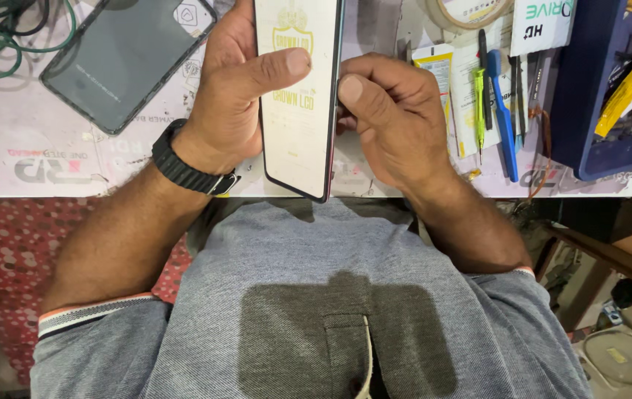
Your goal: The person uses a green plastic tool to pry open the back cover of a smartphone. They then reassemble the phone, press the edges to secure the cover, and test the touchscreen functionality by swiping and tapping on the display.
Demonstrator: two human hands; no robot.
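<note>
- Centrally, a flat rectangular phone screen panel with a white protective film and dark edges (297, 111) is held upright above the near edge of the pale worktop (50, 148).
- It is gripped from both sides: the left hand (235, 96) is closed on its left edge with the thumb laid across the film, and the right hand (393, 118) is closed on its right edge.
- A black ribbed watch strap (183, 166) is worn on the left wrist.
- A dark grey smartphone (124, 63) is seen lying to the left.
- A blue plastic pry tool (504, 118) and a blue plastic tray (589, 96) are seen to the right.
</note>
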